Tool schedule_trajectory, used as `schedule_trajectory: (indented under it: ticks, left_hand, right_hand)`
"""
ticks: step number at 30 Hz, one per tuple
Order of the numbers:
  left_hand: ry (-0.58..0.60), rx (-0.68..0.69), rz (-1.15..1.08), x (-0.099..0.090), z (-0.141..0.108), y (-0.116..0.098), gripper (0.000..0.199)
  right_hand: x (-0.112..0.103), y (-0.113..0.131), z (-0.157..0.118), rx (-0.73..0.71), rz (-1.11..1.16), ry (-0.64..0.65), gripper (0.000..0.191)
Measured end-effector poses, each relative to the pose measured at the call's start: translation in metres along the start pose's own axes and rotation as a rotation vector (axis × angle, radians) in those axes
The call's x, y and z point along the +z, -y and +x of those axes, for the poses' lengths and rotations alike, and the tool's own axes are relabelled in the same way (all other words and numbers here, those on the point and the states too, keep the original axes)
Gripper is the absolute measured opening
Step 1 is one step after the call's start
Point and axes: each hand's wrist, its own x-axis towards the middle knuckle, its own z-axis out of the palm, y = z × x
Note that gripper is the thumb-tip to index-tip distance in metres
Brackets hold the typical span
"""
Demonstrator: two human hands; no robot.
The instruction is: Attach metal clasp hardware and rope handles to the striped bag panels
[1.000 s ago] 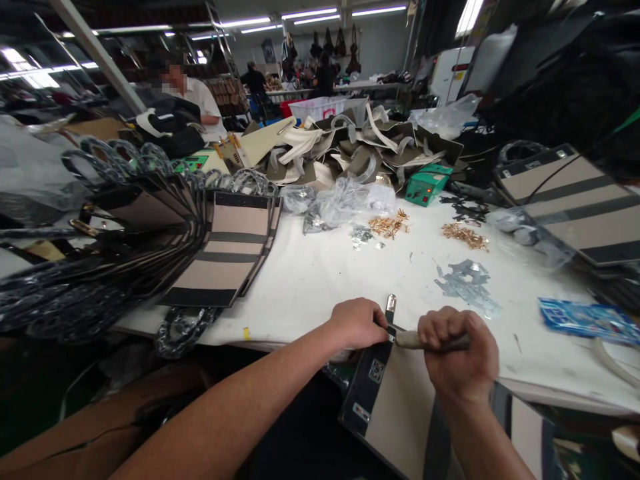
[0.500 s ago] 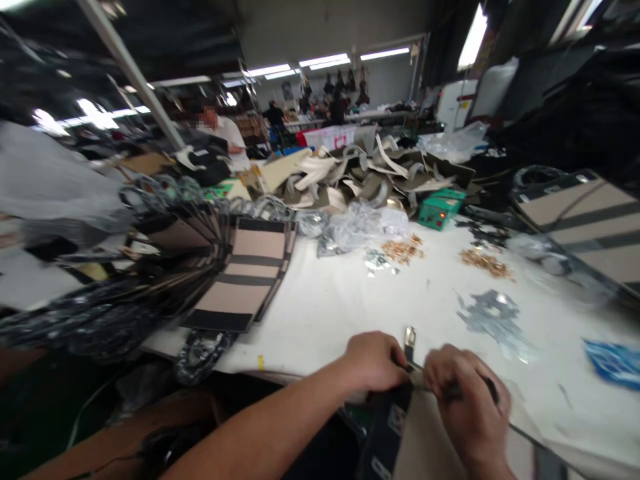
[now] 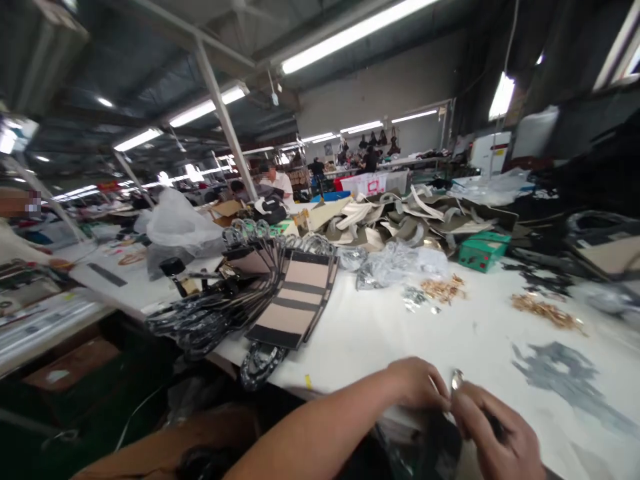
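Observation:
At the front edge of the table, my left hand (image 3: pixel 415 383) is closed, its fingertips pinching at a short black strap. The strap ends in a shiny metal fitting (image 3: pixel 457 379), which sticks up between my two hands. My right hand (image 3: pixel 495 427) is curled closed right beside it, touching the same spot. A dark, slim object (image 3: pixel 496 425) shows within its fingers; its kind is unclear. Below the hands lies a black-edged bag panel (image 3: pixel 440 443), mostly hidden by the hands and blurred.
To the left, several beige-and-black bag panels (image 3: pixel 293 300) with plastic-wrapped handles are stacked. Behind are clear plastic bags (image 3: pixel 385 267), gold fittings (image 3: pixel 443 289), a green box (image 3: pixel 484 252) and a pile of cut pieces (image 3: pixel 390 217). Grey strips (image 3: pixel 560 363) lie right. A co-worker (image 3: pixel 280 183) is farther back.
The view has swung left and up, so the table scene sits further right and lower. Both hands stay together at the strap; less of the panel beneath shows.

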Motion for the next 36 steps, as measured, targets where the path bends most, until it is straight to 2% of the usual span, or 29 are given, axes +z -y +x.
schedule_trajectory:
  ticks: [2, 4, 10, 14, 19, 24, 29, 33, 36]
  left_hand:
    - [-0.101, -0.008, 0.099, 0.000, 0.002, -0.003, 0.042]
    - [-0.082, 0.011, 0.091, -0.001, 0.007, -0.002, 0.046]
    - [-0.020, 0.025, 0.079, -0.003, 0.012, -0.001, 0.029]
    - [-0.015, 0.004, 0.106, -0.007, 0.012, -0.007, 0.024]
    - [0.013, -0.013, 0.128, -0.012, 0.015, -0.011, 0.023]
    - [0.030, -0.005, 0.148, -0.013, 0.018, -0.008, 0.025]
    - [0.038, 0.000, 0.155, -0.015, 0.018, -0.007, 0.025]
    - [0.034, 0.008, 0.152, -0.015, 0.017, -0.006, 0.027]
    - [0.035, 0.024, 0.159, -0.015, 0.018, -0.004, 0.028]
  right_hand:
    - [-0.001, 0.006, 0.005, 0.002, 0.070, 0.007, 0.049]
    - [-0.001, 0.006, 0.010, 0.037, 0.133, 0.010, 0.050]
    - [-0.004, 0.007, 0.022, 0.169, 0.370, -0.046, 0.045]
    - [-0.006, 0.013, 0.028, 0.133, 0.479, -0.084, 0.043]
    - [-0.001, 0.015, 0.030, 0.139, 0.407, -0.047, 0.042]
    - [-0.002, 0.021, 0.036, 0.091, 0.433, -0.038, 0.040]
    - [0.005, 0.013, 0.035, 0.190, 0.315, -0.018, 0.042]
    - [0.007, 0.005, 0.031, 0.185, 0.288, -0.007, 0.041]
    - [0.006, 0.008, 0.031, 0.193, 0.260, 0.031, 0.042]
